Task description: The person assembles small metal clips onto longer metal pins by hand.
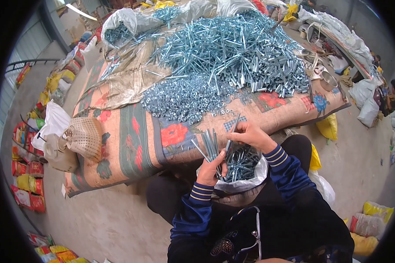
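Note:
My left hand (pixel 209 172) is closed round a bundle of silvery metal bolts (pixel 211 144), their long ends fanning upward. In my right hand (pixel 255 136) a single bolt (pixel 235 124) is pinched between thumb and fingers, its lower end close to my left thumb. Directly below both hands, an open white sack (pixel 260 177) between my knees holds many more bolts (pixel 240 165). Beyond my hands, a patterned cloth (pixel 138 142) covers a work surface. On it lie a pile of small nuts (pixel 180 98), a large heap of long bolts (pixel 197 46) and short metal sleeves (pixel 272 74).
A perforated beige basket (pixel 85 138) and a cut plastic jug (pixel 59 153) stand at the cloth's left edge. A round metal bowl (pixel 328 81) sits at the right. Filled bags (pixel 28 184) line the left wall; other people (pixel 390 98) are at the far right.

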### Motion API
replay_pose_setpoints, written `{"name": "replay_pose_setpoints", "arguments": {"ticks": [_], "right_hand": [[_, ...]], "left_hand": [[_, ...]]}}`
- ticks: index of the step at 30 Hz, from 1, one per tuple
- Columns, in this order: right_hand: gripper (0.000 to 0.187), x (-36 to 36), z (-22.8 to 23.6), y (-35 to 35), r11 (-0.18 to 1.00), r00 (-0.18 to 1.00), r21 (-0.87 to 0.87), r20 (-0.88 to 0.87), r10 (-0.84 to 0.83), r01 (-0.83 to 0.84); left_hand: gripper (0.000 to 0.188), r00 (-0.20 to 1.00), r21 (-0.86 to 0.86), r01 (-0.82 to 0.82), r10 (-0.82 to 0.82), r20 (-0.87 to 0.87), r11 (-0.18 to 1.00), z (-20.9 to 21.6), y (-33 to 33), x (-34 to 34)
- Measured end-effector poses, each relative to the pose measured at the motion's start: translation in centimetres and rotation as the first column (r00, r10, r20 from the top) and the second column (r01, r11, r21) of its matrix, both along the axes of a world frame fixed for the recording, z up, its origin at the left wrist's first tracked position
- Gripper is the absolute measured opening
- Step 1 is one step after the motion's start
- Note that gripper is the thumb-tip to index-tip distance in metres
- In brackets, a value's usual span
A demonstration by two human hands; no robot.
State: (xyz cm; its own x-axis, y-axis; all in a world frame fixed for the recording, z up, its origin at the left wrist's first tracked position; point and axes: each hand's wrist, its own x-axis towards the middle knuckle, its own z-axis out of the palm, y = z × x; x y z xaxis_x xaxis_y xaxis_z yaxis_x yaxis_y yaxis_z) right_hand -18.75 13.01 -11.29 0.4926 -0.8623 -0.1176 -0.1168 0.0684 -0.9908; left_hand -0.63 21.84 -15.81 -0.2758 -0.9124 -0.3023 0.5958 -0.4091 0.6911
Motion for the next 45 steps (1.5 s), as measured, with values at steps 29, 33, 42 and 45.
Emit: {"name": "replay_pose_setpoints", "arguments": {"ticks": [29, 33, 42, 45], "right_hand": [[0.033, 1.7, 1.4, -0.2, 0.987, 0.998, -0.151, 0.044, -0.049, 0.055], [0.032, 2.1, 0.7, 0.5, 0.959, 0.969, -0.209, 0.198, -0.148, 0.19], [0.035, 1.1, 0.5, -0.4, 0.95, 0.986, -0.303, -0.117, -0.117, 0.077], [0.035, 1.1, 1.6, -0.9, 0.979, 0.953, -0.201, -0.292, -0.076, 0.017]], "left_hand": [[0.025, 0.998, -0.056, -0.069, 0.068, -0.012, 0.996, 0.5, -0.2, 1.4], [0.027, 0.975, -0.089, -0.123, 0.137, 0.176, 0.988, 0.2, 0.0, 0.9], [0.026, 0.906, -0.247, -0.244, 0.311, 0.286, 0.938, 0.5, 0.2, 0.1], [0.026, 0.896, -0.252, -0.268, 0.337, 0.289, 0.93, 0.3, 0.2, 0.4]]}}
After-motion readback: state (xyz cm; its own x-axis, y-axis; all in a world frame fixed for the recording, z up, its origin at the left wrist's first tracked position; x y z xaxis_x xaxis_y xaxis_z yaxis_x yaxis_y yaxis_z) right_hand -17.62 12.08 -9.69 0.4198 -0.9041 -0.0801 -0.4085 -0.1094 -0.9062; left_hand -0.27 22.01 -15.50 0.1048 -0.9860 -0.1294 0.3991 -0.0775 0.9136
